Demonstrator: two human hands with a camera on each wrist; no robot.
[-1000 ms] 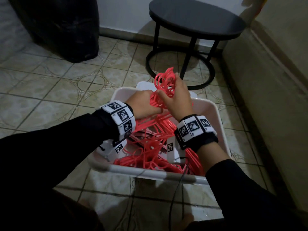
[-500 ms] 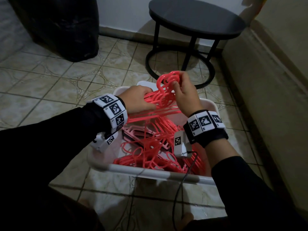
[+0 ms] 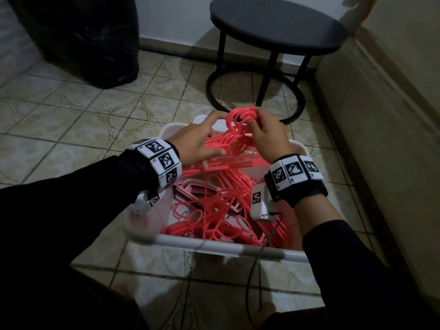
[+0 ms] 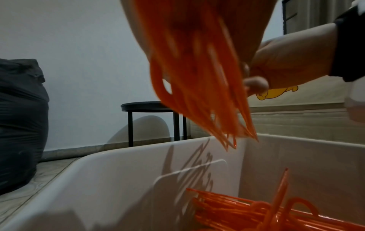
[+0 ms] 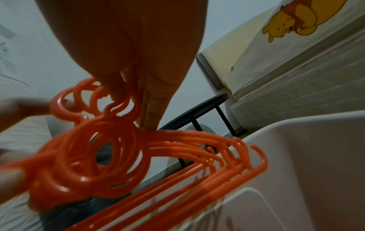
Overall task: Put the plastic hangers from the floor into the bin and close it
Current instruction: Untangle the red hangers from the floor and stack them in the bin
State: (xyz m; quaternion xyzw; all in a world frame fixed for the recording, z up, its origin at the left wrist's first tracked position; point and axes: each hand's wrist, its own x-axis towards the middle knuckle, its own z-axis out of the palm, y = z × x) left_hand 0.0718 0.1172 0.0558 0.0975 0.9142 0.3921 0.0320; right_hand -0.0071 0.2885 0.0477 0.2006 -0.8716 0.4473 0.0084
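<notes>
The tiled floor point(image 3: 71, 120) (beige squares with a curved pattern) carries the white bin point(image 3: 214, 244), which stands on it in the middle. Beyond the bin a round black side table point(image 3: 277, 27) rests on its ring base, and farther left of the bin sits a bulky black bag point(image 3: 83, 39) against the wall.
</notes>
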